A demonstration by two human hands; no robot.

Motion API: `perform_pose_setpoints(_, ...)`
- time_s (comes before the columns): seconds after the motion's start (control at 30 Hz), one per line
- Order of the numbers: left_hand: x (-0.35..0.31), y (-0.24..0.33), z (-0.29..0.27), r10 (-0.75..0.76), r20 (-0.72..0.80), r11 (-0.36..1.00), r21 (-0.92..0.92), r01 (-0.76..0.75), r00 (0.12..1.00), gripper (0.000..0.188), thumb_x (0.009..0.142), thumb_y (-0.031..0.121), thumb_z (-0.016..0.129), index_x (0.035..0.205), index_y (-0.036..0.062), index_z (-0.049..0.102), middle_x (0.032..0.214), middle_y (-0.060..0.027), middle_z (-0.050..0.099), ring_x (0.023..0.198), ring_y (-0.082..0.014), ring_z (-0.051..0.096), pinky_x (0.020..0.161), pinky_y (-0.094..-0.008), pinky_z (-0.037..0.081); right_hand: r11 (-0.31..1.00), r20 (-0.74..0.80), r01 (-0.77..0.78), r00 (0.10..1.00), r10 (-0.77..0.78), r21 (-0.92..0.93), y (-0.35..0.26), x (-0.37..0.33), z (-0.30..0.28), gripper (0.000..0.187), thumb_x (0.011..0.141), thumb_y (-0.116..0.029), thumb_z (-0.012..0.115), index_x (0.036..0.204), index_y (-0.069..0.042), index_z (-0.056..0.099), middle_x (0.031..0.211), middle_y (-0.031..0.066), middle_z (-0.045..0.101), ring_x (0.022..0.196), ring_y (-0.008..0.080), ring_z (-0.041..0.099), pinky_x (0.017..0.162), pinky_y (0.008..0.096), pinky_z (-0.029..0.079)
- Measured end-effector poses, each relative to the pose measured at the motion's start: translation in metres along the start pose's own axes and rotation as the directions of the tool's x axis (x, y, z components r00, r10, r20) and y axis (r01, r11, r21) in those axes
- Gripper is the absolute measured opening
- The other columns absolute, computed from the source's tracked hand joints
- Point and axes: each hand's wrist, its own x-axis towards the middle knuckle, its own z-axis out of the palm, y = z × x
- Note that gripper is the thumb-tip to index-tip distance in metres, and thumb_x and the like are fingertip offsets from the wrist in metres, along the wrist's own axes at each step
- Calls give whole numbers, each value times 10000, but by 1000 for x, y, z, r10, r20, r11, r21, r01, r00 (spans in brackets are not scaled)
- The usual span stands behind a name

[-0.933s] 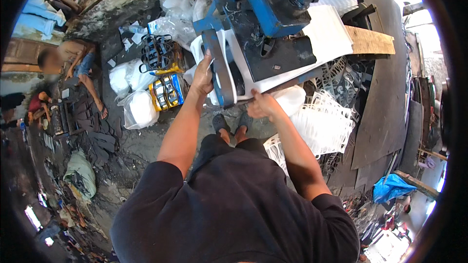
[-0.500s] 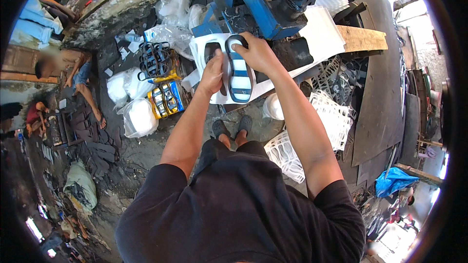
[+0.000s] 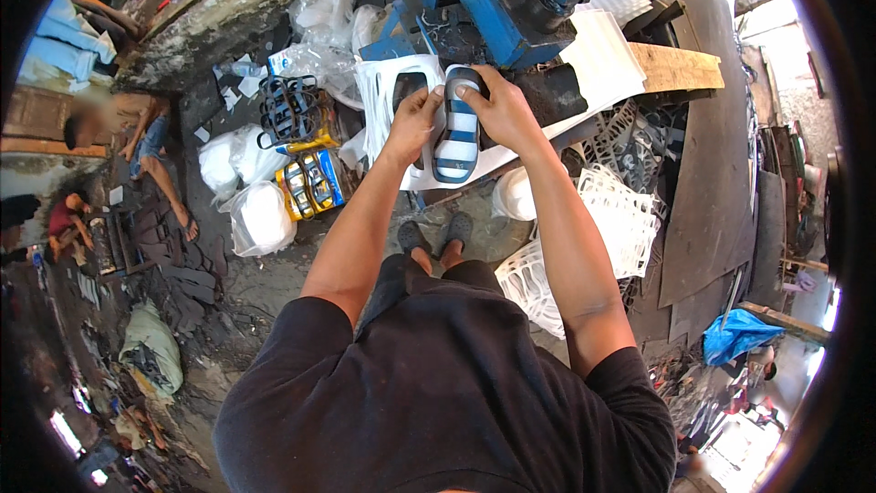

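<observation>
My right hand (image 3: 502, 110) is closed round the far end of a sole-shaped cutting die (image 3: 457, 160), its thumb on top. The die has a dark rim and blue crossbars, with white showing between them. My left hand (image 3: 415, 125) is closed beside the die's left edge, fingertips and thumb together; what lies between them is too small to make out. Beneath both hands lie stacked white sheets (image 3: 376, 96) with a sole-shaped opening. My left hand partly covers that opening.
A blue machine (image 3: 465, 0) stands just beyond my hands. Dark framed dies (image 3: 290, 111) and white plastic-wrapped bundles (image 3: 260, 219) lie at the left. White cut-out sheet scraps (image 3: 620, 219) hang at the right, near a wooden board (image 3: 680, 70). Another person (image 3: 151, 128) sits far left.
The die has shifted right and turned more upright, carried by my right hand. My left hand has moved right, its fingertips coming together near the die's edge.
</observation>
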Motion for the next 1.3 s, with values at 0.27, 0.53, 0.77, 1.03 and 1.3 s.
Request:
perform_pose_setpoints(0.27, -1, 12, -22, 311, -300, 684, 730, 7, 902, 646, 870, 496, 681, 1170, -62, 556, 1066, -187, 634, 1003, -312, 607, 906, -409, 466, 986, -176, 113, 980, -91, 120, 14, -23, -28, 366, 926, -149, 646, 1263, -56, 538, 1024, 123, 645, 909, 172, 610, 833, 312, 480)
perform_pose_setpoints(0.53, -79, 2, 95, 446, 272, 599, 617, -510, 853, 921, 744, 111, 750, 1490, 32, 217, 1329, -303, 492, 1144, -453, 572, 923, -441, 500, 992, -365, 123, 926, -101, 39, 4, -82, -18, 368, 910, -84, 539, 1269, -103, 457, 995, 233, 616, 920, 434, 624, 786, 512, 500)
perform_pose_setpoints(0.77, -96, -58, 130, 174, 356, 649, 660, -379, 918, 859, 782, 73, 748, 1475, 72, 241, 1321, -273, 500, 1143, -386, 592, 915, -412, 505, 992, -342, 11, 939, 33, 128, 97, -127, -40, 230, 925, -163, 625, 1125, -71, 559, 961, 165, 617, 903, 319, 633, 760, 408, 505)
perform_pose_setpoints(1.03, -93, -118, 201, -6, 521, 643, 656, -396, 853, 797, 840, 58, 694, 1474, 67, 210, 1425, -212, 429, 1194, -330, 554, 948, -391, 486, 638, 20, -345, 888, 459, 688, 288, -174, -82, 330, 939, -150, 630, 1232, -56, 508, 1016, 94, 605, 897, 144, 591, 771, 319, 509)
perform_pose_setpoints(1.3, 9, -134, 301, 150, 252, 641, 711, -288, 956, 861, 870, 33, 659, 1488, 2, 61, 1338, -207, 400, 1184, -242, 475, 974, -336, 416, 796, -277, -425, 777, 565, 432, 506, -145, -90, 482, 899, -86, 637, 1322, -12, 418, 1124, 199, 627, 1009, 258, 617, 899, 347, 474)
